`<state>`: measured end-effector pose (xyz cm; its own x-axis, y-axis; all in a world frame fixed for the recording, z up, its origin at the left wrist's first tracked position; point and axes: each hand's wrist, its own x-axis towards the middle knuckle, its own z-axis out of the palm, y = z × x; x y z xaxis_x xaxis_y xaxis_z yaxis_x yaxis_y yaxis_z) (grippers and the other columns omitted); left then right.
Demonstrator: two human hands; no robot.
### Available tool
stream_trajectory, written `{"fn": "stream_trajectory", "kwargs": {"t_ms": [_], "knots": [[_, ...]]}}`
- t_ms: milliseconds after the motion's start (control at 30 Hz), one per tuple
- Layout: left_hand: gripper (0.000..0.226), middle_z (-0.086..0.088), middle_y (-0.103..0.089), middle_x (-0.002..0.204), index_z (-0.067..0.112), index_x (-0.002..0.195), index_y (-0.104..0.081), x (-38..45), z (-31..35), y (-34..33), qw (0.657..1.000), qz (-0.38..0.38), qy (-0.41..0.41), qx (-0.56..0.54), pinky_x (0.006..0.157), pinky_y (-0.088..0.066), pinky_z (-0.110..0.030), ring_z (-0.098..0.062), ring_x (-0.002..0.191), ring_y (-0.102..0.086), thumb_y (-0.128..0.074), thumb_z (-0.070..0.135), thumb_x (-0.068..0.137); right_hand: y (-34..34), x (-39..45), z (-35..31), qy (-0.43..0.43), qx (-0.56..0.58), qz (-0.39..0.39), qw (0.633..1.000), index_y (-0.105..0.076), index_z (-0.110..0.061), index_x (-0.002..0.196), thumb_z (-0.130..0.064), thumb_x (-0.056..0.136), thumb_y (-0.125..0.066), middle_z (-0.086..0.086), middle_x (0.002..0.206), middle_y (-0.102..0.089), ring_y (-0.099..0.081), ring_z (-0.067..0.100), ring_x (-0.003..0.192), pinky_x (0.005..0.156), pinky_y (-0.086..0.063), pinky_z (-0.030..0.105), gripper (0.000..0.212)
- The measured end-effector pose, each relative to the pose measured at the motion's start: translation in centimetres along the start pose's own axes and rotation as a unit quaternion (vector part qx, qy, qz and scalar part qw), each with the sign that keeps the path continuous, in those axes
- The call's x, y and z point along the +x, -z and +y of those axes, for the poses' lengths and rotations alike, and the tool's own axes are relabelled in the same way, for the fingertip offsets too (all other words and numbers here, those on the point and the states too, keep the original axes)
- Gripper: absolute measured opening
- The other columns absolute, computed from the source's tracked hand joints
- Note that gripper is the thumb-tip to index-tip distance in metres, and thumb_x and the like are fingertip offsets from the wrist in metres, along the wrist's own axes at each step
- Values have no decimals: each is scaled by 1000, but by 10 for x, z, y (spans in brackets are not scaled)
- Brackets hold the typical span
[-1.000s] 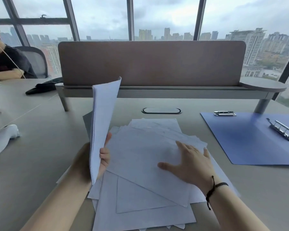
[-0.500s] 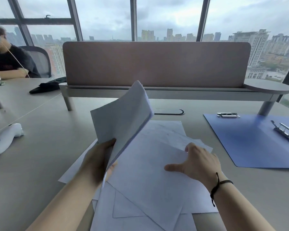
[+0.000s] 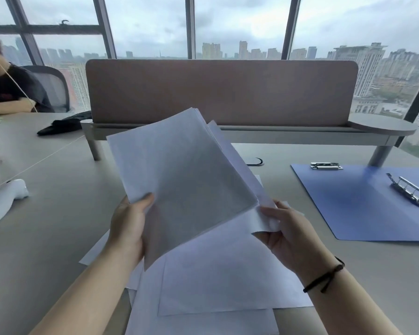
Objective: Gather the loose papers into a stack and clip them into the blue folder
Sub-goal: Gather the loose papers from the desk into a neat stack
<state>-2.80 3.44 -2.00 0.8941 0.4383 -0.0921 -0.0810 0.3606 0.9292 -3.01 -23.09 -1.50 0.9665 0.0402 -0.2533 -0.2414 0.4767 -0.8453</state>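
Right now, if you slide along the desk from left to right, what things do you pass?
White handheld controller → left hand → sheaf of white papers → right hand → open blue folder → its silver metal clip.

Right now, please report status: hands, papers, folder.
Left hand grips raised stack; right hand pinches one sheet's corner. More loose papers on desk. Blue folder open, unobstructed.

matt white paper sheets (image 3: pixel 186 170), smooth matt blue folder (image 3: pixel 353 204) with shiny metal clip (image 3: pixel 408 192)
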Motion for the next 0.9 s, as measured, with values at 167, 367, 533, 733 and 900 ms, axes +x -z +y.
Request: {"fn": "stream_trajectory", "kwargs": {"t_ms": [167, 367, 533, 733, 900], "knots": [[20, 8, -78, 91, 22, 106, -71, 0, -3, -3, 997, 10, -52, 52, 70, -56, -30, -16, 84, -74, -62, 9, 93, -2, 2, 6, -18, 11, -84, 996, -78, -13, 105, 9, 89, -48, 12, 99, -77, -72, 28, 83, 66, -63, 40, 41], [19, 4, -71, 94, 25, 97, -63, 4, -9, -1, 989, 25, -113, 97, 71, -52, -31, -24, 90, -68, -66, 7, 91, -9, -4, 6, -7, -51, -146, 988, -78, -13, 107, 7, 95, -40, 16, 107, -76, -73, 33, 89, 73, -61, 45, 45], [47, 12, -70, 119, 27, 129, -53, -2, -8, 0, 978, -27, -174, 111, 86, -53, -31, -10, 106, -69, -64, 1, 92, -5, -3, 7, -8, -130, -113, 985, -77, -15, 105, -32, 100, -56, 13, 98, -78, -74, 26, 78, 71, -62, 44, 27], [63, 3, -73, 118, 33, 144, -44, -13, 0, -4, 985, -60, -132, 89, 86, -58, -36, -17, 104, -72, -68, 5, 92, -10, -4, 21, 73, -230, -95, 966, -72, -12, 108, -5, 76, -54, 19, 107, -75, -72, 34, 88, 72, -59, 47, 38], [23, -9, -77, 112, 16, 114, -74, -9, 1, 0, 976, -147, 153, 39, 88, -56, -46, -29, 97, -76, -61, 21, 95, -7, -3, 15, 80, -206, -98, 970, -72, -11, 111, 12, 93, -45, 16, 107, -76, -71, 27, 86, 70, -57, 38, 40]]}}
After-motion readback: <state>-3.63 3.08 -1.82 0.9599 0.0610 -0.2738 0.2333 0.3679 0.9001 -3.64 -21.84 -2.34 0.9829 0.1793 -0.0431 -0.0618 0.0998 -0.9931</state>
